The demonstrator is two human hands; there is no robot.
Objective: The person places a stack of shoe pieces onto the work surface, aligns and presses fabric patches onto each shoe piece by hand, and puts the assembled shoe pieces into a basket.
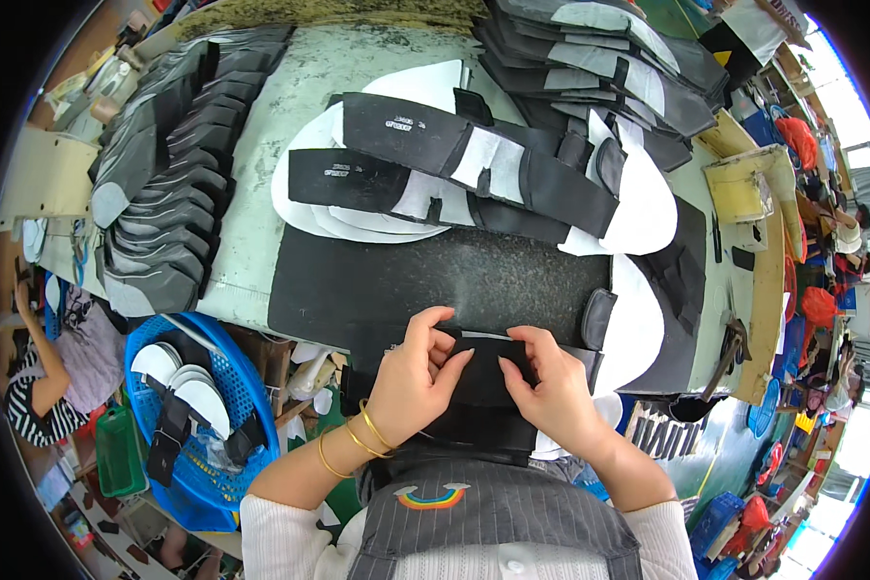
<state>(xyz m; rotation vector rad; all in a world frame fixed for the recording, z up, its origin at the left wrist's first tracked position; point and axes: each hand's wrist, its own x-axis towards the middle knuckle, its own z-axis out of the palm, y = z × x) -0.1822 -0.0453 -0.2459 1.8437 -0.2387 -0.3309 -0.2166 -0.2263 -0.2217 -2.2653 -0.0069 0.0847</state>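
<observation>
Close to my body at the table's near edge lies a black padded fabric piece [488, 387]. My left hand [411, 377] grips its left part with curled fingers, thumb toward the middle. My right hand [556, 391] grips the right part, index finger and thumb on the black material. A white rounded panel [636, 324] with a small black tab [596, 319] lies just right of my right hand. Beyond my hands is a dark mat [435, 271]. Several black bands with pale middle patches [481, 164] lie across white rounded panels [648, 198] in a loose pile.
Stacked grey-black pieces [169, 213] line the table's left side; another stack [599, 63] stands far right. A blue basket [266, 416] holds similar pieces at lower left. A hammer-like tool [730, 358] lies at the right edge. Another person's arm [43, 343] shows at left.
</observation>
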